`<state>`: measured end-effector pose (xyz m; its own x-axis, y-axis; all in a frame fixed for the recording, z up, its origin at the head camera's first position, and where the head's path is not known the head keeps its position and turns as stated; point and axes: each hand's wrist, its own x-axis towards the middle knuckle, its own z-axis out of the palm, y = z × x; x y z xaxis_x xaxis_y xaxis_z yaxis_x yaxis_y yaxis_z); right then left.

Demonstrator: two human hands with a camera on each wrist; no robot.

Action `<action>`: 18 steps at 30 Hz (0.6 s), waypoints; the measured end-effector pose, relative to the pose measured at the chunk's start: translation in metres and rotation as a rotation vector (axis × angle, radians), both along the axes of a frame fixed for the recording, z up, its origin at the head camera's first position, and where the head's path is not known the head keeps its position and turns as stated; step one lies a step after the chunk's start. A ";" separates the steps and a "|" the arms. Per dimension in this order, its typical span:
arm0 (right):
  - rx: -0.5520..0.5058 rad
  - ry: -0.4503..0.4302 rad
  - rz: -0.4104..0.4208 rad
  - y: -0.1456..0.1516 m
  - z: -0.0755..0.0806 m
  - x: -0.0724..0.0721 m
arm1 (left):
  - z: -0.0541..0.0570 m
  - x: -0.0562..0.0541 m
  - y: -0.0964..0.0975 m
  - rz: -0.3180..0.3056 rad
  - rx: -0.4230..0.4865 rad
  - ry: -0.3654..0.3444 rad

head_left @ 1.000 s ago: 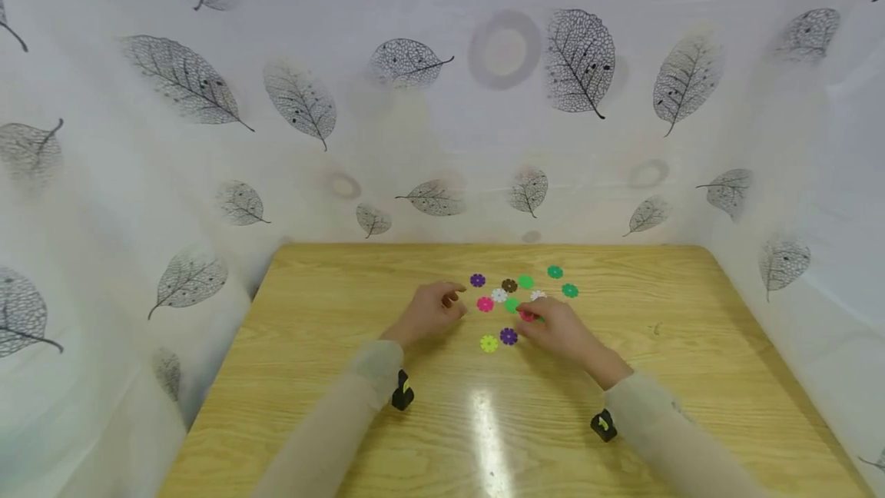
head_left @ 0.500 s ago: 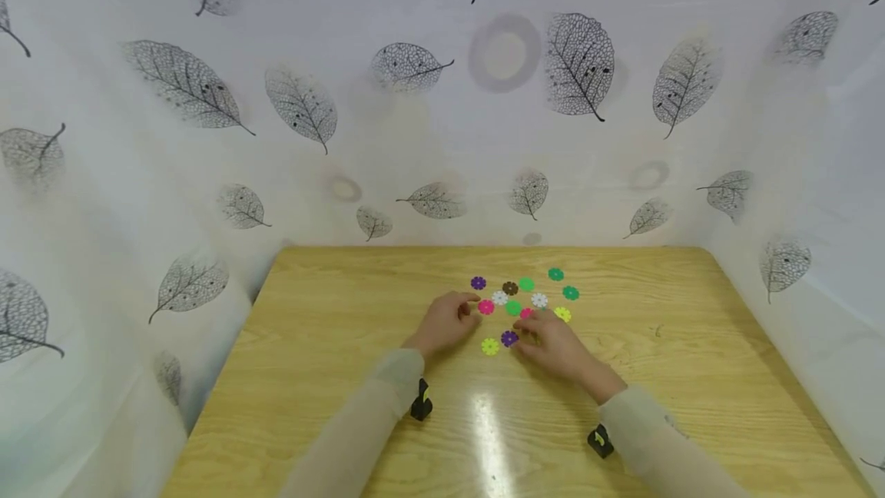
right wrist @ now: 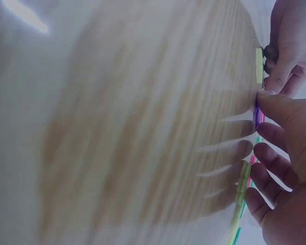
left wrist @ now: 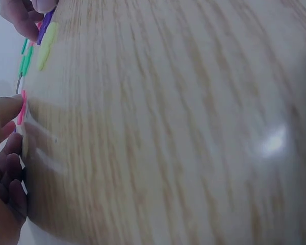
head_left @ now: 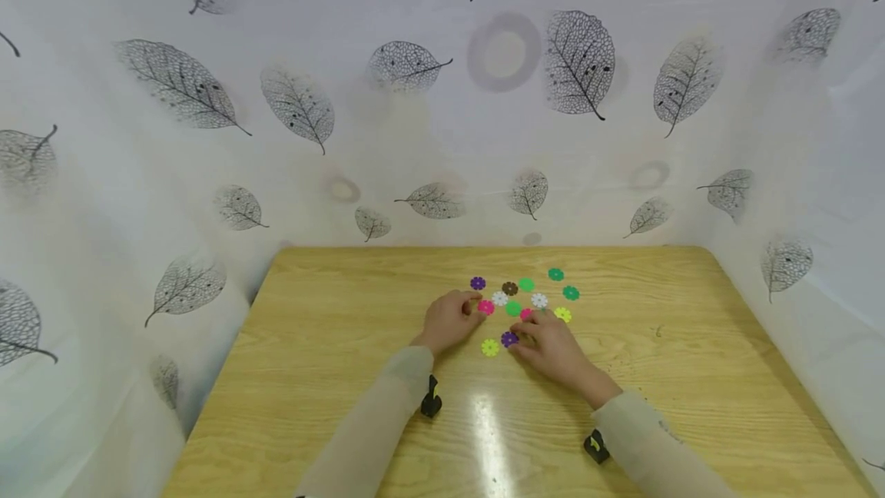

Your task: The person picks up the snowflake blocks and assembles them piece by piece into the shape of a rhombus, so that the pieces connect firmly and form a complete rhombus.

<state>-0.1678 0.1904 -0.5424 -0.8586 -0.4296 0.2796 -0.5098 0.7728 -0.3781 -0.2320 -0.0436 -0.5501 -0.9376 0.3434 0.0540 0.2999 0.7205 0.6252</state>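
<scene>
My left hand [head_left: 451,321] is at the left of a loose group of flat, notched interlocking plastic discs. Its thumb and index finger pinch the edge of a pink disc [head_left: 486,307], which lies on the table. Just to the right, my right hand [head_left: 553,344] pinches a purple disc [head_left: 509,339] between thumb and index finger; this disc also shows by the fingers in the left wrist view. A yellow disc [head_left: 490,347] lies just left of the purple one. Behind my right fingers a second pink disc [head_left: 527,314] is partly hidden.
Behind the hands lie another purple disc [head_left: 478,283], a brown disc [head_left: 510,288], white, light green and dark green discs, and a second yellow disc [head_left: 563,315]. A leaf-patterned curtain [head_left: 442,129] encloses the wooden table [head_left: 311,383] at the back and sides.
My left hand has moved right to the pink disc. The right hand has shifted slightly down and left, from the other pink disc to the purple one, uncovering a white and a yellow disc.
</scene>
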 end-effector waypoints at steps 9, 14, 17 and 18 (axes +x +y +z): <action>0.005 0.014 -0.011 -0.002 -0.003 -0.002 | -0.002 -0.003 0.001 0.007 -0.033 -0.002; -0.012 0.005 -0.016 -0.001 -0.005 -0.003 | 0.000 -0.002 0.003 0.008 -0.051 -0.004; -0.014 -0.016 -0.022 -0.001 -0.005 -0.003 | 0.003 0.000 0.004 0.012 -0.048 -0.012; -0.014 -0.028 -0.025 -0.001 -0.005 -0.003 | 0.003 0.000 0.004 0.013 -0.048 -0.012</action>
<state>-0.1711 0.1895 -0.5471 -0.8767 -0.4041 0.2610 -0.4793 0.7799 -0.4025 -0.2317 -0.0391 -0.5467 -0.9426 0.3330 0.0263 0.2828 0.7536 0.5933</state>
